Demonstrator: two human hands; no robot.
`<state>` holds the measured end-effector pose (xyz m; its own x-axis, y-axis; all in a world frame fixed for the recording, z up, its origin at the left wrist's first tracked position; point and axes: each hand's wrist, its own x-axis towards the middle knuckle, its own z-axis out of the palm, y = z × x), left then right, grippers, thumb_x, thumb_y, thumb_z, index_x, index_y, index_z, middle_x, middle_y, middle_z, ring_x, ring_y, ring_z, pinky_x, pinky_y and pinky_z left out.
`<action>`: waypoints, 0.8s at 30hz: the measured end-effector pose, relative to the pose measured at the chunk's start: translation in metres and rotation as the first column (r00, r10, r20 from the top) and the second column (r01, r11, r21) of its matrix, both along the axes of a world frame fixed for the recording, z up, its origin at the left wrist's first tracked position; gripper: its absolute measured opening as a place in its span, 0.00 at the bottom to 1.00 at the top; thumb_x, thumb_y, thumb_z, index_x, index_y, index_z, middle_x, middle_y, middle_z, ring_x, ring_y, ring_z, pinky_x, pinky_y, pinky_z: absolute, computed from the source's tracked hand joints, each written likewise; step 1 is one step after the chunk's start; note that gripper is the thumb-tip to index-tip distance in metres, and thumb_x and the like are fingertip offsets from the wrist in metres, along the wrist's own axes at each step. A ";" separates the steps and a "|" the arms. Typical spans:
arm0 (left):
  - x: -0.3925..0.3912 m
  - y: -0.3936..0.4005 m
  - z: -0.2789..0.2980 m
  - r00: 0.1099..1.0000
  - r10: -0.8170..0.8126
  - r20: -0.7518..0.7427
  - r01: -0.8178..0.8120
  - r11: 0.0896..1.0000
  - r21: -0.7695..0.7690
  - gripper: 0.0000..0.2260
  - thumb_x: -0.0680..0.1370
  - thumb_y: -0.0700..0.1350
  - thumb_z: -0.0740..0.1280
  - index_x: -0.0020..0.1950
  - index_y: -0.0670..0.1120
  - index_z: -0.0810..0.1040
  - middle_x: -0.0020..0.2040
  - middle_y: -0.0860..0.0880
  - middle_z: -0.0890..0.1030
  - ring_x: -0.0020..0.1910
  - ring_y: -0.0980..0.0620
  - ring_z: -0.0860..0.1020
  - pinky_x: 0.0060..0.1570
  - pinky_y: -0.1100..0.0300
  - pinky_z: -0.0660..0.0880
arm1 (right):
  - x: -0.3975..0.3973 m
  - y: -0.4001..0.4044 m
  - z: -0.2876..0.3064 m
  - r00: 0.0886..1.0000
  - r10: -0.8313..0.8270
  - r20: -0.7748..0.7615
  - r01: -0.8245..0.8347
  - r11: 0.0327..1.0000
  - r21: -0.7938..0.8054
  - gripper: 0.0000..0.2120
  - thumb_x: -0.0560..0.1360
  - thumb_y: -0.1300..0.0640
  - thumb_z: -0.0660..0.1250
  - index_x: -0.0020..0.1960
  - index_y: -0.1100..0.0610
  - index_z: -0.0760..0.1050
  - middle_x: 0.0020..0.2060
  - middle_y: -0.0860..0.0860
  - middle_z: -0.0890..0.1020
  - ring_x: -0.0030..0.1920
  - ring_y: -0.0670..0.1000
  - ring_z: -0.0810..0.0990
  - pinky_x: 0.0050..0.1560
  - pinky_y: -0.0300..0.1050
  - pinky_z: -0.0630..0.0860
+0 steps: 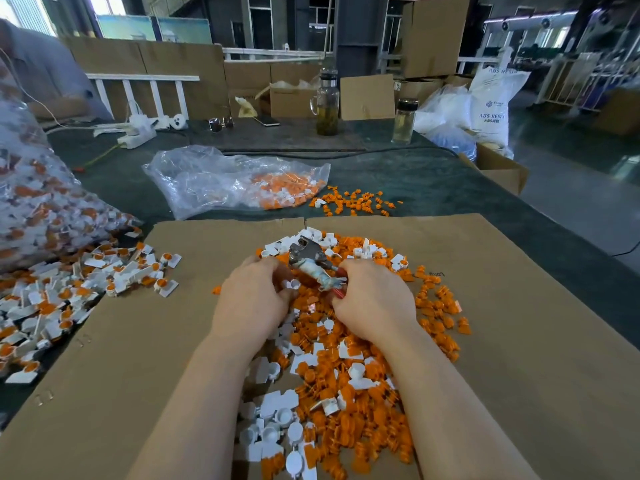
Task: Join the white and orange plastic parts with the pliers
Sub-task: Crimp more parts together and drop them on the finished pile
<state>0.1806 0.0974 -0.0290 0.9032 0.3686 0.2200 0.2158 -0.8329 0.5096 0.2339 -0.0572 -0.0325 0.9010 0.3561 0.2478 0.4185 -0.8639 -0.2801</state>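
lower centre: loose pile of white and orange plastic parts (332,393) on cardboard sheet (519,341). centre: our left hand (251,299), fingers curled, pinching a white part (292,284); our right hand (374,299) wrapped round the pliers (311,259), whose metal head points up-left. left edge: joined pieces (86,282). upper centre: clear bag (221,181), two bottles (327,102).

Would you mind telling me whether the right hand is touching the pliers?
Touching. The head view shows the right hand with its fingers curled round the red handles of the pliers.
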 end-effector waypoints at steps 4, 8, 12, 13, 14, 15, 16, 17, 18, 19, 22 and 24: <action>-0.001 -0.003 0.000 1.000 0.015 -0.022 -0.016 0.999 -0.033 0.07 0.77 0.48 0.71 0.46 0.55 0.74 0.44 0.56 0.74 0.45 0.53 0.74 0.42 0.59 0.69 | 0.000 -0.002 0.000 1.000 -0.019 -0.004 0.019 1.000 -0.015 0.10 0.74 0.44 0.69 0.47 0.48 0.71 0.35 0.43 0.71 0.34 0.44 0.70 0.27 0.40 0.61; -0.001 -0.004 -0.001 0.999 0.039 0.004 -0.038 0.996 -0.074 0.06 0.78 0.48 0.70 0.47 0.55 0.74 0.40 0.59 0.73 0.45 0.53 0.76 0.40 0.59 0.69 | 0.000 -0.003 0.000 1.000 -0.020 0.021 0.021 1.000 -0.022 0.11 0.74 0.43 0.68 0.46 0.47 0.70 0.36 0.43 0.73 0.34 0.45 0.71 0.27 0.39 0.63; -0.002 -0.007 0.004 0.987 0.109 0.116 -0.077 0.964 -0.255 0.05 0.78 0.47 0.71 0.49 0.55 0.76 0.40 0.59 0.75 0.38 0.61 0.75 0.34 0.63 0.67 | 0.002 -0.003 0.002 1.000 -0.006 -0.007 0.007 0.994 0.112 0.11 0.75 0.41 0.67 0.50 0.48 0.72 0.39 0.43 0.75 0.39 0.46 0.75 0.30 0.40 0.68; -0.001 -0.008 0.005 0.982 0.129 0.140 -0.078 0.945 -0.318 0.04 0.78 0.47 0.70 0.49 0.55 0.77 0.40 0.59 0.76 0.37 0.62 0.75 0.33 0.65 0.67 | 0.002 -0.002 0.003 0.999 0.006 -0.032 0.000 0.983 0.183 0.11 0.75 0.41 0.67 0.51 0.47 0.73 0.40 0.42 0.75 0.40 0.45 0.76 0.31 0.39 0.68; -0.001 -0.010 0.007 0.977 0.144 0.160 -0.073 0.922 -0.380 0.04 0.78 0.47 0.70 0.50 0.54 0.77 0.40 0.58 0.77 0.36 0.63 0.75 0.32 0.66 0.67 | 0.003 -0.002 0.005 0.998 0.021 -0.059 -0.005 0.966 0.260 0.11 0.75 0.42 0.67 0.51 0.48 0.74 0.40 0.42 0.76 0.40 0.44 0.76 0.32 0.38 0.69; -0.001 -0.012 0.009 0.972 0.152 0.178 -0.060 0.896 -0.439 0.04 0.78 0.47 0.70 0.50 0.54 0.77 0.41 0.57 0.78 0.37 0.62 0.77 0.33 0.66 0.69 | 0.004 -0.002 0.006 0.996 0.038 -0.080 -0.009 0.942 0.335 0.10 0.76 0.43 0.67 0.51 0.48 0.75 0.39 0.41 0.76 0.39 0.43 0.76 0.33 0.38 0.69; 0.000 -0.014 0.010 0.968 0.155 0.197 -0.035 0.862 -0.506 0.03 0.78 0.47 0.70 0.50 0.53 0.77 0.43 0.56 0.80 0.38 0.60 0.80 0.36 0.64 0.74 | 0.004 -0.003 0.007 0.994 0.059 -0.093 -0.016 0.915 0.403 0.10 0.76 0.44 0.67 0.50 0.50 0.76 0.39 0.42 0.77 0.39 0.42 0.76 0.34 0.37 0.69; -0.001 -0.017 0.012 0.964 0.156 0.214 -0.002 0.812 -0.583 0.03 0.78 0.45 0.70 0.50 0.52 0.78 0.44 0.53 0.81 0.39 0.57 0.83 0.40 0.59 0.79 | 0.004 -0.003 0.007 0.992 0.081 -0.101 -0.025 0.885 0.465 0.10 0.76 0.45 0.67 0.50 0.51 0.77 0.39 0.42 0.78 0.39 0.42 0.76 0.35 0.38 0.69; -0.001 -0.019 0.014 0.962 0.154 0.224 0.034 0.750 -0.661 0.03 0.78 0.43 0.70 0.49 0.51 0.78 0.46 0.50 0.82 0.39 0.54 0.85 0.44 0.55 0.81 | 0.003 -0.003 0.008 0.989 0.104 -0.107 -0.033 0.853 0.521 0.10 0.76 0.46 0.68 0.50 0.52 0.78 0.38 0.42 0.78 0.39 0.42 0.76 0.35 0.38 0.70; -0.002 -0.023 0.015 0.962 0.149 0.227 0.065 0.686 -0.724 0.05 0.78 0.41 0.70 0.49 0.51 0.78 0.47 0.47 0.82 0.38 0.54 0.85 0.45 0.54 0.83 | 0.002 -0.003 0.008 0.986 0.124 -0.109 -0.041 0.823 0.567 0.09 0.76 0.46 0.68 0.48 0.52 0.79 0.37 0.43 0.78 0.38 0.43 0.76 0.36 0.39 0.69; -0.002 -0.029 0.015 0.962 0.149 0.228 0.105 0.570 -0.815 0.08 0.78 0.37 0.69 0.50 0.50 0.77 0.48 0.43 0.83 0.37 0.53 0.86 0.45 0.56 0.82 | -0.001 -0.003 0.011 0.984 0.151 -0.089 -0.055 0.750 0.660 0.07 0.76 0.48 0.69 0.45 0.50 0.77 0.33 0.41 0.76 0.35 0.40 0.76 0.34 0.32 0.67; -0.002 -0.031 0.016 0.959 0.171 0.227 0.115 0.496 -0.861 0.09 0.77 0.36 0.70 0.52 0.47 0.77 0.46 0.43 0.83 0.37 0.52 0.86 0.43 0.58 0.82 | -0.003 -0.002 0.013 0.982 0.176 -0.075 -0.068 0.687 0.724 0.06 0.76 0.48 0.70 0.44 0.50 0.77 0.30 0.41 0.77 0.35 0.37 0.75 0.33 0.29 0.69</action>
